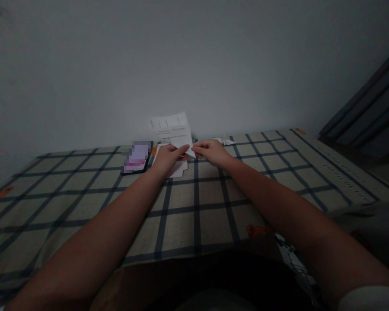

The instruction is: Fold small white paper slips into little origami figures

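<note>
A printed sheet of paper (179,134), partly folded, stands tilted up above the table near the wall. My left hand (169,159) pinches its lower edge between thumb and fingers. At the pointed lower right corner, the fingertips of my right hand (213,152) close on the same paper. Beneath my left hand lies more white paper (178,171) on the cloth, partly covered by the hand. Just behind my right hand is a small folded white paper piece (227,141) with pointed ends; part of it is hidden.
A dark-edged phone (138,157) with a blurred, purplish screen lies left of my hands. The checked tablecloth (210,190) covers the table, which meets a plain wall (194,65) at the back. Dark curtain-like fabric (372,103) hangs at the far right.
</note>
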Action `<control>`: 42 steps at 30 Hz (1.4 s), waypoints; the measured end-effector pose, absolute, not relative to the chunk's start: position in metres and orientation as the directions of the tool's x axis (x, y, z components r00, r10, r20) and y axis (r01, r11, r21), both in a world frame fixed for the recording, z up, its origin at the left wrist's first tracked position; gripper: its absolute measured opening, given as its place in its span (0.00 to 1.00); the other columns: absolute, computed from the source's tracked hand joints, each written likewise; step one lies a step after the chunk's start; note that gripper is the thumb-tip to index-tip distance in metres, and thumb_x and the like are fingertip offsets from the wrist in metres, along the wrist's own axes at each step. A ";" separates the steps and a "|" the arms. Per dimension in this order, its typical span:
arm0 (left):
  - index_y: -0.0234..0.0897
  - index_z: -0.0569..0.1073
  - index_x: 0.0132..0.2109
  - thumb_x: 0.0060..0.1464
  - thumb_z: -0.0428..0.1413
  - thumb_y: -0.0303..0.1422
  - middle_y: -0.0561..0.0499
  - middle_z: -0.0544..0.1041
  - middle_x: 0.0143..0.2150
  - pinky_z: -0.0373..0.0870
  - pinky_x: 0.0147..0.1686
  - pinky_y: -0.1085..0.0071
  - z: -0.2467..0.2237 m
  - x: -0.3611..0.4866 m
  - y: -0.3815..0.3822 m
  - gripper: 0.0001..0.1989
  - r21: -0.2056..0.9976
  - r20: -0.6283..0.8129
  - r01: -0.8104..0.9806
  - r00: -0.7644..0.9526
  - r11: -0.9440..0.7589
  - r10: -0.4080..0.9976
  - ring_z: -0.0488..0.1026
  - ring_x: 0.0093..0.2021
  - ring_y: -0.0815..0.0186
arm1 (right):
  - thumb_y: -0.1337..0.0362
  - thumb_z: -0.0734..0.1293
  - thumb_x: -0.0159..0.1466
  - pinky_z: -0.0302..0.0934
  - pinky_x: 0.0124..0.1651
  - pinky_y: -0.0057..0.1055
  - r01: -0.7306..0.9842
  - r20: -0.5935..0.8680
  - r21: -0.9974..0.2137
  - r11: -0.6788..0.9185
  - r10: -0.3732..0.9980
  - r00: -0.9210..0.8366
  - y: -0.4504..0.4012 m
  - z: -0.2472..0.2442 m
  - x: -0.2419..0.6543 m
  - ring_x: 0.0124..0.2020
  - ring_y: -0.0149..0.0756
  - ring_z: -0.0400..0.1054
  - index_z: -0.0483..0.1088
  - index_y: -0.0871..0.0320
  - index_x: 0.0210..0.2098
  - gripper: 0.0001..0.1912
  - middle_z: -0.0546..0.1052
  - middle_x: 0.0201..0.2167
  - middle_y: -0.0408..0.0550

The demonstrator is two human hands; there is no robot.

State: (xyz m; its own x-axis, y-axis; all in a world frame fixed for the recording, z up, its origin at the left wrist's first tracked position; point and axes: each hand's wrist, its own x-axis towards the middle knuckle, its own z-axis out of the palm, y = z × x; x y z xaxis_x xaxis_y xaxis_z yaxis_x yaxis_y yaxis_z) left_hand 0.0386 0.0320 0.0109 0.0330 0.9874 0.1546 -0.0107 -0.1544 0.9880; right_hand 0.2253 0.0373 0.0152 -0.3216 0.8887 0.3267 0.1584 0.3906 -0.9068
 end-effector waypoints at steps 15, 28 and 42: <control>0.32 0.78 0.29 0.45 0.67 0.43 0.43 0.82 0.31 0.73 0.31 0.71 0.012 0.038 0.024 0.17 0.980 0.152 0.099 0.183 -0.172 0.971 0.76 0.26 0.68 | 0.59 0.68 0.59 0.60 0.34 0.27 0.156 0.340 -0.906 0.393 0.897 -0.282 0.037 0.019 0.223 0.28 0.29 0.66 0.76 0.61 0.30 0.11 0.77 0.26 0.45; 0.34 0.76 0.26 0.46 0.66 0.46 0.45 0.81 0.28 0.70 0.30 0.72 0.015 0.037 0.023 0.18 0.935 0.257 0.220 0.118 -0.277 0.959 0.75 0.26 0.66 | 0.61 0.71 0.57 0.62 0.36 0.26 -0.007 0.248 -0.965 0.263 0.899 -0.361 0.043 0.012 0.228 0.29 0.27 0.67 0.78 0.61 0.35 0.10 0.78 0.29 0.45; 0.33 0.78 0.29 0.43 0.67 0.45 0.45 0.80 0.30 0.71 0.29 0.71 0.009 0.040 0.025 0.18 0.981 0.150 0.092 0.218 -0.173 0.964 0.74 0.26 0.68 | 0.65 0.71 0.57 0.63 0.39 0.28 0.027 0.278 -0.953 0.301 0.907 -0.316 0.049 0.010 0.226 0.31 0.29 0.69 0.77 0.60 0.33 0.06 0.78 0.30 0.44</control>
State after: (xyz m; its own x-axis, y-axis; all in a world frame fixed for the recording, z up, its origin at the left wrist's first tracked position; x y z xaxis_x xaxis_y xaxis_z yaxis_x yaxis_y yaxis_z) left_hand 0.0401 0.0250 0.0089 0.2176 0.9645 0.1499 0.0925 -0.1733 0.9805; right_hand 0.2263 0.0489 0.0095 -0.3163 0.9071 0.2776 0.0267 0.3010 -0.9532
